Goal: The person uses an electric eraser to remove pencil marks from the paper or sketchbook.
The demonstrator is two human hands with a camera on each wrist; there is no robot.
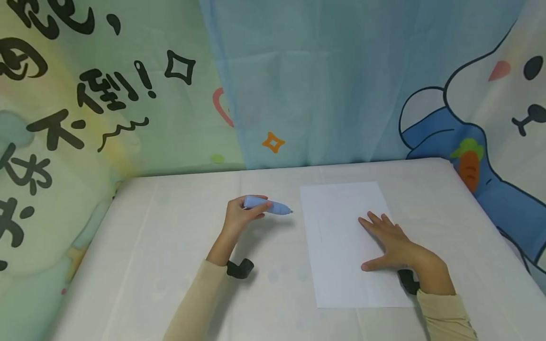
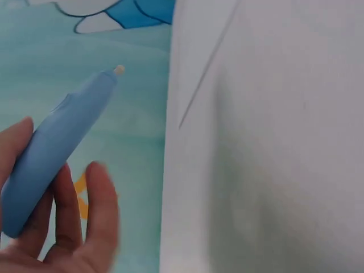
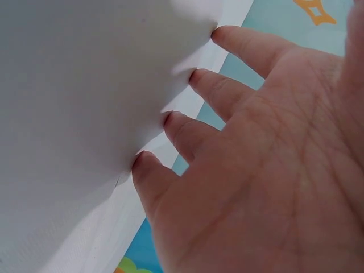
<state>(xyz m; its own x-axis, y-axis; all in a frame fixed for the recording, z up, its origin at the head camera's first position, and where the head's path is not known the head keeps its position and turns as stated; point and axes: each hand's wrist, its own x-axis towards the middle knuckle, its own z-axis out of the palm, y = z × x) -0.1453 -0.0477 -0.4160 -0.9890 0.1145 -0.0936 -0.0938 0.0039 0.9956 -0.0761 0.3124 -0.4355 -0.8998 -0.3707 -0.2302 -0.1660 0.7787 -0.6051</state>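
My left hand (image 1: 244, 215) holds a light blue electric eraser (image 1: 277, 208) above the table, left of a sheet of white paper (image 1: 337, 265). In the left wrist view the eraser (image 2: 62, 142) tilts upward, with a small pale nub at its narrow end and a raised part on its side. Thumb and fingers close around its thick rear end. On the right side of the sheet rests my right hand (image 1: 394, 248), fingers spread and fingertips pressing the paper. A faint thin line runs down the left part of the sheet.
A white cloth covers the table (image 1: 170, 246). Behind it hangs a printed curtain (image 1: 324, 94) with a cartoon figure at the right and dark lettering at the left. Black wrist-camera mounts sit at the left wrist (image 1: 241, 269) and the right wrist (image 1: 408, 282).
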